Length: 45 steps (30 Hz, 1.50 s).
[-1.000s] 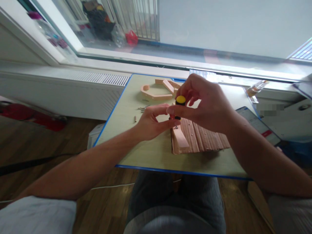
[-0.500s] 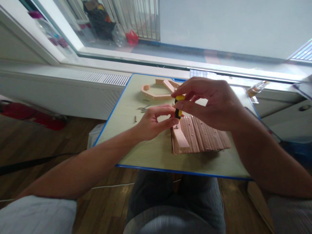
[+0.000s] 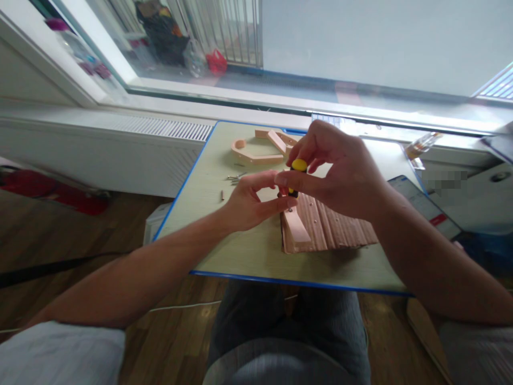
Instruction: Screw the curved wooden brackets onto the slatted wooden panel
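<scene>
The right hand (image 3: 336,171) has just rolled over: half a second ago the screwdriver (image 3: 298,165) showed its striped side, and now its yellow cap faces up toward the camera, much as it did a second ago. That back-and-forth suggests the turning is under way, stroke by stroke, rather than finished.

The right hand pinches the upper handle between thumb and fingers. The left hand (image 3: 252,200) curls in from the left, thumb and forefinger closed near the handle's lower end (whether they grip the tool or a small part beneath it, I cannot tell). The screwdriver's tip is hidden.

Just nearer than the fingertips, a pale wooden piece (image 3: 297,227) lies along the left edge of a brown ribbed block (image 3: 336,220) on the table (image 3: 240,254). A small dark spot, perhaps a screw head, shows on the wood by the left thumb. Piece and block have not visibly shifted, so the work seems steady.

Farther off and left lie a curved wooden part (image 3: 256,159), some screws (image 3: 234,178) and, nearer than these, a small peg (image 3: 223,195).
</scene>
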Tool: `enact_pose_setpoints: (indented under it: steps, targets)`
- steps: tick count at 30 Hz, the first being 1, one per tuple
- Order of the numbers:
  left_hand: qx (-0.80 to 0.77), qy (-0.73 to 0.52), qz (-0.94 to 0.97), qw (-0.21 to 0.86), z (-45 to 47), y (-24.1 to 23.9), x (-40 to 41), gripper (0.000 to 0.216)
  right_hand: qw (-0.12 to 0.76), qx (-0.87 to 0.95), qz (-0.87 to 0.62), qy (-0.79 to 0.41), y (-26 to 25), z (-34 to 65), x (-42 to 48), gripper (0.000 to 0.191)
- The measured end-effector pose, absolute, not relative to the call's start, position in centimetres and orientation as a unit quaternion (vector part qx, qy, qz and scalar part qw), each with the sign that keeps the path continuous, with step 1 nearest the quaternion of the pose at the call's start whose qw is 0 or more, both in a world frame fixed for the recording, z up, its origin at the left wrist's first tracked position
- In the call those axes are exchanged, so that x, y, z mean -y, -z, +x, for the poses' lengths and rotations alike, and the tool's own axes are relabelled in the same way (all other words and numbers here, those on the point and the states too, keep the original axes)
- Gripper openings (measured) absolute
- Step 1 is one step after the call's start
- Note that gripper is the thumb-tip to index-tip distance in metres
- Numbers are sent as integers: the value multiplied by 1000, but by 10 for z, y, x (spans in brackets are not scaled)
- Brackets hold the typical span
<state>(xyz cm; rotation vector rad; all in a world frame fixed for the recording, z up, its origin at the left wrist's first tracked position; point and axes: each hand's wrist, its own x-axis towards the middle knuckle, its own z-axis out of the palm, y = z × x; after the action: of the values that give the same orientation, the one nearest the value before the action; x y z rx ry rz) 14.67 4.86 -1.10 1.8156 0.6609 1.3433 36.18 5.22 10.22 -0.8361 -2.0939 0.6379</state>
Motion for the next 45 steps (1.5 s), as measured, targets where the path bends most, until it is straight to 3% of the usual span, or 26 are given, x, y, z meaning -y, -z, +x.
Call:
enact_pose_setpoints:
  steps: [5, 15, 26, 31, 40, 45]
  targets:
    - [-261, -518, 711, 398, 146, 9, -48, 17, 364, 826, -335, -272, -106, 366, -54, 28]
    - [-248, -510, 720, 401, 144, 7, -48, 20, 359, 831, -315, -287, -110, 369, -53, 11]
    - [-274, -522, 715, 376, 145, 13, -48, 31, 390, 813, -334, -275, -100, 359, -51, 20]
    - [-263, -522, 710, 393, 145, 14, -49, 24, 388, 812, -331, -284, -101, 361, -52, 25]
    - [-263, -514, 710, 402, 144, 8, -48, 22, 360, 832, -301, -295, -111, 369, -52, 9]
    - [-250, -517, 714, 401, 144, 8, -47, 19, 374, 826, -319, -277, -104, 366, -54, 9]
